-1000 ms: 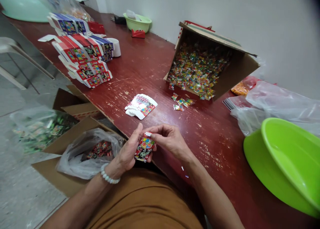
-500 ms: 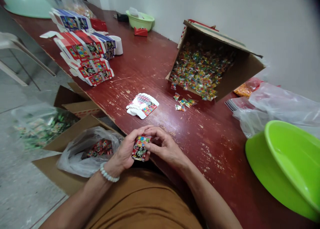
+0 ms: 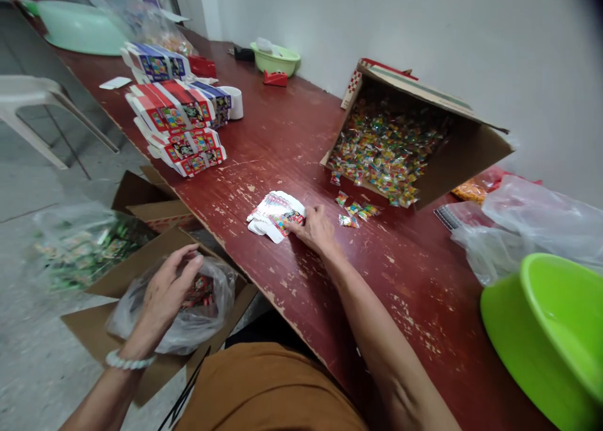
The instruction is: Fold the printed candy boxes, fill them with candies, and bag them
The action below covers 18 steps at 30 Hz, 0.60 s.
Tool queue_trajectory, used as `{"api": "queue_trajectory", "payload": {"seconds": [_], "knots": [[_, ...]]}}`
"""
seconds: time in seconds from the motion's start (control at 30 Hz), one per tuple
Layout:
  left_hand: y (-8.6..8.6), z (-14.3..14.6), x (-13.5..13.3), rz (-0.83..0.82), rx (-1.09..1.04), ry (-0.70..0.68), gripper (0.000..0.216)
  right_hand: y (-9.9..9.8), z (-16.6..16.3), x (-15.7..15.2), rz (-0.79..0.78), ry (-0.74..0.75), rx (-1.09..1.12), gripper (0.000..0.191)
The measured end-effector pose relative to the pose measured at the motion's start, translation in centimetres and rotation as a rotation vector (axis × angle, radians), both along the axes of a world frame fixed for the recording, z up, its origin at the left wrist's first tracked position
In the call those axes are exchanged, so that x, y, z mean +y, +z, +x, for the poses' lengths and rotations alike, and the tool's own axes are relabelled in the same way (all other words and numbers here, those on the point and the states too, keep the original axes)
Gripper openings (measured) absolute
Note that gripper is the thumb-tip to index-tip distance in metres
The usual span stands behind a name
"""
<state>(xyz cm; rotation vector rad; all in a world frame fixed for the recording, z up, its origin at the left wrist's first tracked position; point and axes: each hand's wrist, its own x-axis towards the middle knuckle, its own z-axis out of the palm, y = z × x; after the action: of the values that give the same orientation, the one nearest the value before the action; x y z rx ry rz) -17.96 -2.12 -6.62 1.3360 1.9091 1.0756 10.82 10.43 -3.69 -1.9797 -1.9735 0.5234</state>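
My left hand (image 3: 169,286) is over a cardboard box lined with a clear plastic bag (image 3: 219,299). Its fingers are apart and no object shows in it. Below lie small red-and-black printed packets (image 3: 200,293), partly covered by that hand. On the red table, my right hand (image 3: 315,230) pinches the right edge of the top flat printed carton (image 3: 287,220), its thumb on the printed face. This carton lies on a fanned pile of flat white-and-red cartons (image 3: 271,208).
A tipped cardboard box (image 3: 471,161) spills wrapped candies (image 3: 386,154) onto the table (image 3: 367,293). Bundled cartons (image 3: 174,110) stand at the left edge. A green basin (image 3: 513,318) sits at right. A bag of green packets (image 3: 98,249) and a stool (image 3: 32,95) are at left.
The small printed carton held in both hands is no longer in them. My left hand has moved left over the bag-lined box; my right hand has reached forward to the flat cartons.
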Motion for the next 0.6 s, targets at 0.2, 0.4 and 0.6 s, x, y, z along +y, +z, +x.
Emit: {"api": "queue_trajectory", "payload": {"seconds": [0.2,0.4,0.6], "knots": [[2.3,4.5,1.4,0.238,0.08,-0.087,0.036,-0.7,0.1,0.0,0.058,-0.231,0.494,0.056],[5.3,7.0,1.9,0.194,-0.305,-0.219,0.043,1.1,2.3,-3.2,-0.081,-0.107,0.972,0.043],[5.8,10.6,0.6,-0.541,-1.221,-0.866,0.056,3.8,2.3,-7.9,-0.23,0.208,1.244,0.03]]}}
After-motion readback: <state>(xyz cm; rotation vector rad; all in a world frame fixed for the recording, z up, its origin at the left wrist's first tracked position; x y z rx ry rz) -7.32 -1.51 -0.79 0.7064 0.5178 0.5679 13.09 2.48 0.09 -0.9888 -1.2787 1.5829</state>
